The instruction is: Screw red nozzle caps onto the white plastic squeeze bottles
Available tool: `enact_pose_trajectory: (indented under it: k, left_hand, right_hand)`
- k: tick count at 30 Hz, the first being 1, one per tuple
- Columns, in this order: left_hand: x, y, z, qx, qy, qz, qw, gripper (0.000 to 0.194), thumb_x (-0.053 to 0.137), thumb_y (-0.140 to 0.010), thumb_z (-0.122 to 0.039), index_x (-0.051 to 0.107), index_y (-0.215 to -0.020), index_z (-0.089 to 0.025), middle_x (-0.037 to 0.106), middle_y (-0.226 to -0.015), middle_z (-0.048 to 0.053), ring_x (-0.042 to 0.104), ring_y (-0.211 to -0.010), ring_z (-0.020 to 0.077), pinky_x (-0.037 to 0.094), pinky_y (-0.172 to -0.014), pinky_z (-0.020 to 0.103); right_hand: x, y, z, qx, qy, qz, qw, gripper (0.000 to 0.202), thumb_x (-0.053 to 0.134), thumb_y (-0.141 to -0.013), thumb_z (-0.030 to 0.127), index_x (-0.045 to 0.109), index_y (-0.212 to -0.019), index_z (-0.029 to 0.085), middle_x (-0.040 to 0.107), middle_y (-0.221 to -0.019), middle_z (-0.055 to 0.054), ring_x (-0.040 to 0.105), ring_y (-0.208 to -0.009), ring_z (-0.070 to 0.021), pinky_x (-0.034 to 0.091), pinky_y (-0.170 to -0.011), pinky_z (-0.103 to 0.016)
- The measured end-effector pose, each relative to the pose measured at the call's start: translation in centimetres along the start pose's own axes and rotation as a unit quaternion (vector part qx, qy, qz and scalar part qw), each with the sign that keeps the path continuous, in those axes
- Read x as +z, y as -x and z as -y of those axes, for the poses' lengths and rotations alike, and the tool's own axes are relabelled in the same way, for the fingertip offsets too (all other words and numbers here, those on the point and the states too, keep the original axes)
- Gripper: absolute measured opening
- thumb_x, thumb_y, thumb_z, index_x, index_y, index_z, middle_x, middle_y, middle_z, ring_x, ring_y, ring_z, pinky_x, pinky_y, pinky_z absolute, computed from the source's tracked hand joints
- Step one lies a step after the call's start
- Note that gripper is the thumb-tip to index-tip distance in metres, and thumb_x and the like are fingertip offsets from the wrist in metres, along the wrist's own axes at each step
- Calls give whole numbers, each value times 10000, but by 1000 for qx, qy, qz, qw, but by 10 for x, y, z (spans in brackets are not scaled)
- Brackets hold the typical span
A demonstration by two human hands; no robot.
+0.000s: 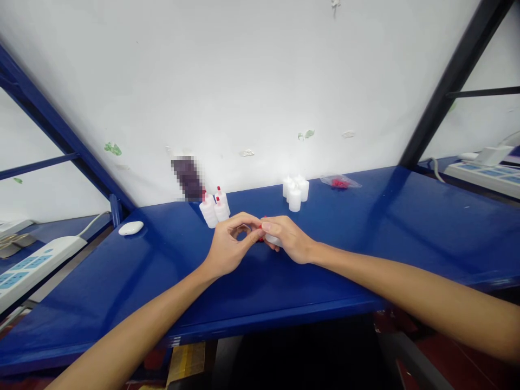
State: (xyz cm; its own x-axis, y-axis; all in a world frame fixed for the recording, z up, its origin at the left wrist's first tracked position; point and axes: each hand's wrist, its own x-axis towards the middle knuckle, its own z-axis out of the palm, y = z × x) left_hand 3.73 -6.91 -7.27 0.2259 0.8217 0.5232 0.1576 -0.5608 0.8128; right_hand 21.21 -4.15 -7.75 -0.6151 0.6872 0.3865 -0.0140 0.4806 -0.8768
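My right hand (293, 238) is closed round a small white plastic bottle (273, 240), which lies tilted with its top toward the left; the fingers cover most of it. At that end, the thumb and fingertips of my left hand (231, 246) pinch a red cap (261, 234). Only slivers of the cap show, so how far it sits on the bottle I cannot tell. Behind my left hand stand several white bottles with red pointed caps (219, 208). Farther right, several white bottles without red caps (294, 197) stand upright in a cluster.
A clear plastic bag (353, 183) with red caps in it lies by the wall. On the left of the blue table (349, 222) rests a white rounded case (130, 228). A blurred dark object (187, 177) leans at the wall. Power strips (38, 262) lie beyond the frames.
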Motion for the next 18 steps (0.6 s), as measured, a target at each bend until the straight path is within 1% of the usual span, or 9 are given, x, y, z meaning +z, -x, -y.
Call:
enact_pose_trajectory:
  k: [3, 6, 9, 13, 16, 17, 18]
  left_hand:
    - [0, 1, 0, -8, 10, 8, 1000, 168, 718, -804, -338, 686, -863, -184, 667, -804, 41, 628, -721, 160, 536, -690, 304]
    - [0, 2, 1, 8, 1, 18, 1000, 150, 711, -813, -324, 682, -866, -186, 647, -825, 46, 613, -729, 159, 523, -673, 299]
    - [-1, 2, 1, 28, -31, 39, 998, 123, 676, -846, -308, 683, -882, -191, 619, -831, 52, 587, -737, 154, 500, -656, 291]
    - [1, 4, 2, 47, -65, 55, 995, 138, 653, -864, -316, 688, -924, -197, 558, -821, 39, 511, -676, 124, 464, -612, 271]
    - [2, 5, 1, 58, -79, 55, 994, 136, 627, -882, -327, 671, -916, -203, 533, -817, 32, 508, -685, 126, 462, -613, 267]
    - [1, 4, 1, 65, -89, 46, 993, 136, 615, -889, -331, 661, -910, -204, 541, -820, 34, 523, -704, 134, 470, -629, 273]
    - [-3, 1, 0, 75, -107, 26, 991, 136, 605, -896, -335, 651, -910, -207, 554, -826, 35, 539, -729, 143, 478, -654, 283]
  right_hand:
    - [-1, 0, 2, -1, 28, 6, 1000, 472, 389, -933, 563, 488, -668, 185, 464, -561, 30, 446, -530, -111, 352, -540, -254]
    - [-2, 0, 2, -4, 40, 16, 999, 477, 392, -937, 557, 479, -653, 184, 458, -571, 29, 433, -532, -106, 342, -534, -250]
    - [-4, 0, 3, -9, 40, 35, 999, 459, 394, -949, 515, 520, -668, 175, 445, -574, 28, 413, -530, -104, 332, -525, -248]
    - [-3, 2, 3, -18, 31, 49, 998, 456, 372, -964, 489, 582, -730, 159, 433, -561, 30, 399, -525, -105, 320, -510, -248]
    - [-1, 2, 2, -29, 21, 29, 999, 448, 399, -950, 520, 583, -759, 159, 433, -569, 37, 407, -523, -101, 321, -508, -243]
    - [0, 2, 1, -30, 16, 16, 999, 437, 413, -944, 531, 571, -768, 163, 440, -573, 40, 416, -521, -100, 327, -509, -239]
    - [0, 1, 0, -29, 9, 1, 1000, 423, 422, -939, 537, 558, -782, 169, 449, -574, 45, 426, -516, -98, 335, -511, -236]
